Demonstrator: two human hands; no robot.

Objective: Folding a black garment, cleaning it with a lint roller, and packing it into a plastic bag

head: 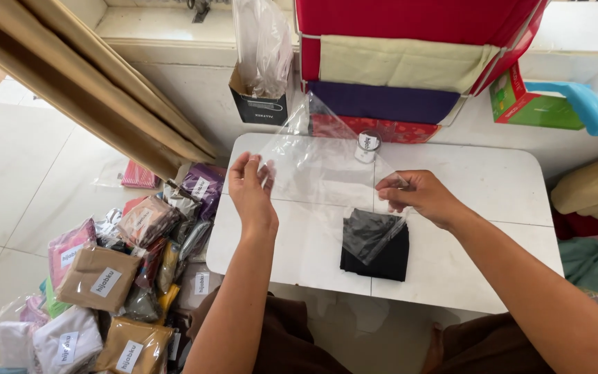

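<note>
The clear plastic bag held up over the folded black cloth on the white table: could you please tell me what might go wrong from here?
1. The clear plastic bag is pinched only at its edges by the left hand and right hand; it could slip or crumple.
2. One corner drapes on the folded black cloth and might drag it out of its fold.
3. The small sticker roll behind the bag could get knocked over.

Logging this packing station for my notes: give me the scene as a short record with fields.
Surface: small white table
Left hand: pinches the left edge of a clear plastic bag, held up over the table
Right hand: grips the bag's right edge
Under the bag: folded black cloth lying on the table, partly overlapped by the bag's lower corner
Floor, left: pile of bagged, labelled cloth packets
Behind the table: red hanging organiser with folded fabrics
</note>
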